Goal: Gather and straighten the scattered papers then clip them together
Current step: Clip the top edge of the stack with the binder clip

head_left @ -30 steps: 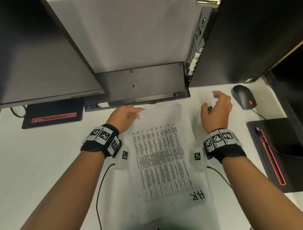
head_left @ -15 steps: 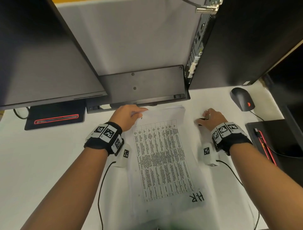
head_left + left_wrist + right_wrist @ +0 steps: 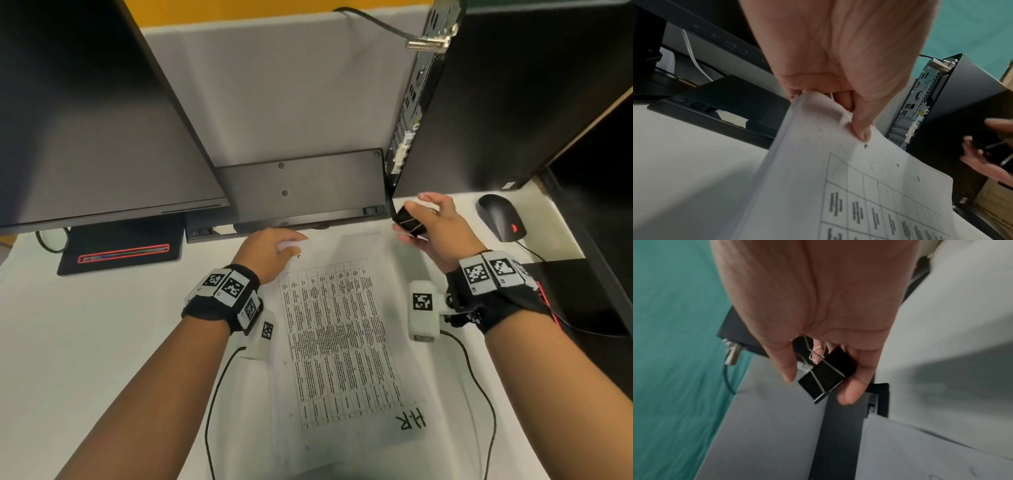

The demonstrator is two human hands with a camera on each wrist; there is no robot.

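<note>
Left hand (image 3: 270, 251) pinches the far left corner of a stack of white printed papers (image 3: 339, 346) on the white tabletop (image 3: 85, 342); right hand (image 3: 435, 226) grips a black metal binder clip (image 3: 409, 221) above the stack's far right corner

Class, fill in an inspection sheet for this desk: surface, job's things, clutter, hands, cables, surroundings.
Surface: white desk.
Job's things: papers stacked, far corner lifted; black clip off the desk.
Clutter: mouse, keyboard propped on edge.
Hands: left hand pinches the papers' corner; right hand holds the clip.
Cables: wrist cables cross the desk; mouse cable.
Surroundings: monitor, computer tower, grey partition.
</note>
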